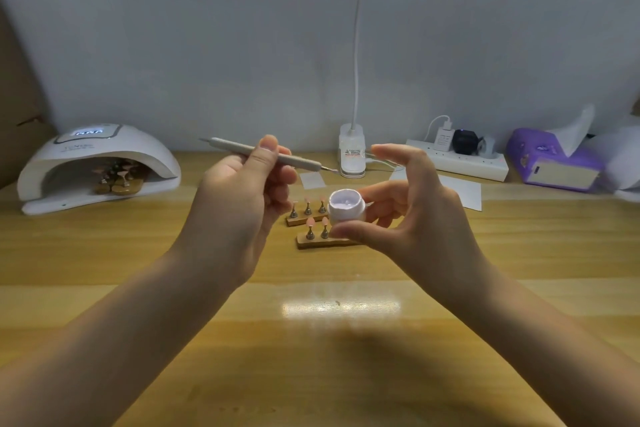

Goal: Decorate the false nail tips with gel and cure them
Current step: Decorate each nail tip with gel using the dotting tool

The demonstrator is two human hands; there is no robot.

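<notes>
Left hand [242,191] pinches a grey dotting pen [266,154], tip pointing toward three o'clock. Right hand [398,215] grips an open white gel pot [346,208], above pink nail tips on wooden stands [311,222]. Best dip lightly, keeping the pot level.

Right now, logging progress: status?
Left hand grips tool. Right hand holds open gel pot. Nail tips below, nothing blocking.

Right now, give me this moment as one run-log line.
left hand: holds dotting pen | right hand: holds open gel pot | pen tip outside pot | nail tips on stands | more under curing lamp
</notes>
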